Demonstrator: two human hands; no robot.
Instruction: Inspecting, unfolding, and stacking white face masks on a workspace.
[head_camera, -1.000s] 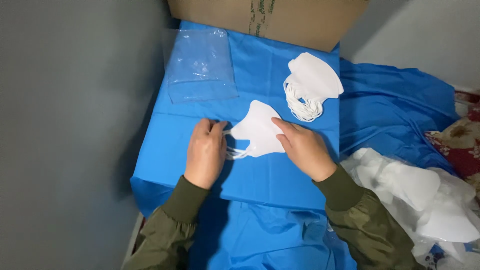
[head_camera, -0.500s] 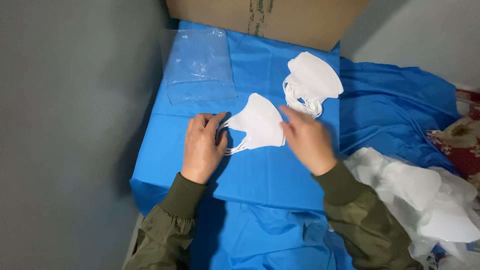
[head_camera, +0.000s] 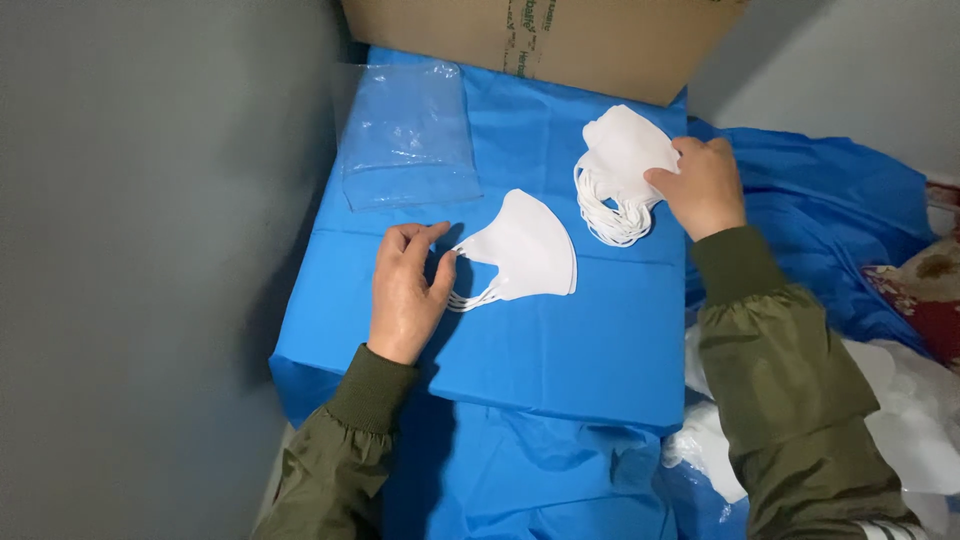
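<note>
A single folded white face mask (head_camera: 528, 250) lies flat on the blue cloth (head_camera: 560, 350). Its ear loops point toward my left hand (head_camera: 405, 290), which rests on the cloth with spread fingers and fingertips touching the loops. Further back and to the right sits a stack of white masks (head_camera: 615, 150) with its loops hanging off the near side. My right hand (head_camera: 700, 185) is on the right edge of that stack, thumb on top and fingers pinching the uppermost mask.
A clear plastic bag (head_camera: 410, 140) lies at the back left of the cloth. A cardboard box (head_camera: 560, 40) stands behind. A grey wall (head_camera: 150, 250) closes the left side. Crumpled blue fabric (head_camera: 830, 220) and white material (head_camera: 900, 420) pile up on the right.
My right hand has let go of the single mask and moved back and right onto the stack. The single mask now lies flat, and my left hand has stayed at its loops.
</note>
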